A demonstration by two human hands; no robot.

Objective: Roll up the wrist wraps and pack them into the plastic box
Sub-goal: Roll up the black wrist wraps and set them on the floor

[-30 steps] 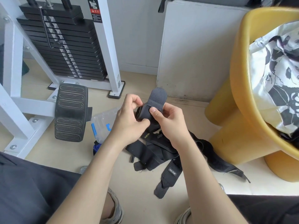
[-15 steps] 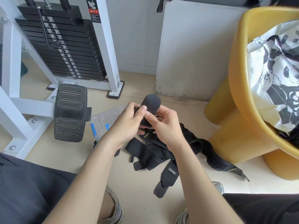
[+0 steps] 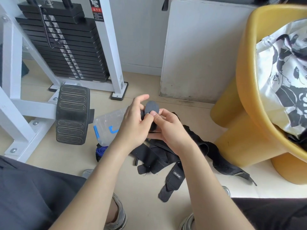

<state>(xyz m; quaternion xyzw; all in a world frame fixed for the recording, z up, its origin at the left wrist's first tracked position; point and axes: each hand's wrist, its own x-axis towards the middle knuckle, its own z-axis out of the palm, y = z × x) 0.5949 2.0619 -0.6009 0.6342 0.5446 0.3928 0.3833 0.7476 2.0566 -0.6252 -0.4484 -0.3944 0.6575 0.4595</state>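
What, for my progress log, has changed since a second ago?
The wrap's upright end flap has been rolled down onto the roll; the left hand's forefinger has lifted. Both hands still hold it, the right hand's thumb pressing. The box and pile stayed put.

The wrist wraps are black, the plastic box clear with blue clips. At two o'clock a yellow chair holds black-and-white printed cloth.
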